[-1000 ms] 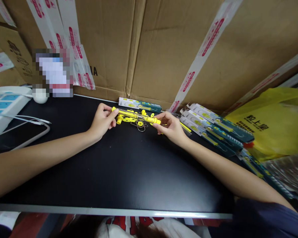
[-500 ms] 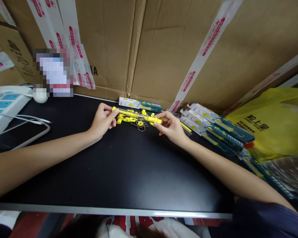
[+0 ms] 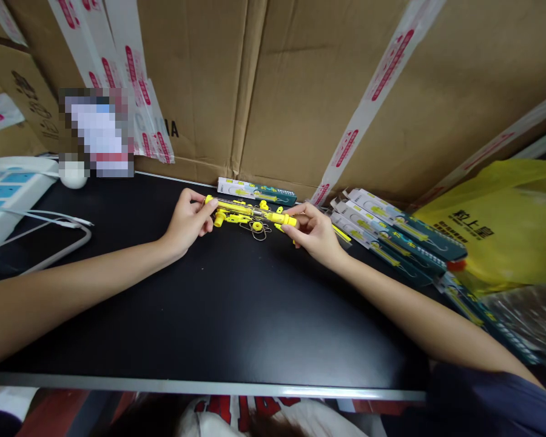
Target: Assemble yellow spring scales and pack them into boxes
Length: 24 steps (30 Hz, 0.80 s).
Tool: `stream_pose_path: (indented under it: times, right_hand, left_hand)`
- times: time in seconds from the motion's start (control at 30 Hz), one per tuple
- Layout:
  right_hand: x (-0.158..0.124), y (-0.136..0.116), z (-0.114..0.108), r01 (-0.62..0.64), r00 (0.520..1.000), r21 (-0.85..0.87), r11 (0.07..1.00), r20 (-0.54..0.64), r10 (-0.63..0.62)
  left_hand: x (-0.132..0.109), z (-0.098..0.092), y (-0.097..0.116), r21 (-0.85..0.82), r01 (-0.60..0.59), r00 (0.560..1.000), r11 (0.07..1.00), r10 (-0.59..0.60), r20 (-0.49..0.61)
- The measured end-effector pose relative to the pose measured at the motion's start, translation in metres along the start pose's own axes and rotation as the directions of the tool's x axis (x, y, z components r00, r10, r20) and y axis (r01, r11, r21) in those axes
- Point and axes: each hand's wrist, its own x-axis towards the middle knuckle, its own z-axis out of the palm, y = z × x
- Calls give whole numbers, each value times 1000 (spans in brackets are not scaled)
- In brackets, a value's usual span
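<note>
Right hand [image 3: 316, 233] shifted slightly up-frame; both grips closed on the yellow tube tool [image 3: 250, 212], left hand [image 3: 188, 221] at its other end, just above tabletop [image 3: 236, 315] centre; seemingly mid-assembly, next needing steady alignment.

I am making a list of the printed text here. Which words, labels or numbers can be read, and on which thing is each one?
"MA": the end of a black word on the cardboard box, the rest covered by tape.
Red print on the white tape strips: too blurred to read.
Black characters on the yellow bag: too small to read.
Print on the small packages: too small to read.
Pixelated label: unreadable.
</note>
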Motion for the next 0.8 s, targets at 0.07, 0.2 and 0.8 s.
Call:
stream_pose_path:
  times: [0.07,0.2,0.8]
  right_hand:
    - [1,-1,-2,63,997,-99,993,-42,-67]
    - [2,-1,-4,168,980,-203,965,-72,-186]
    - [1,1,-4,155,981,-175,972,-93,-173]
  left_hand:
    - [0,0,0,-3,-5,1000,1000,5,1]
    - [1,1,1,-9,-3,1000,1000,3,-5]
    - [0,2,2,-17,23,1000,1000,-23,-7]
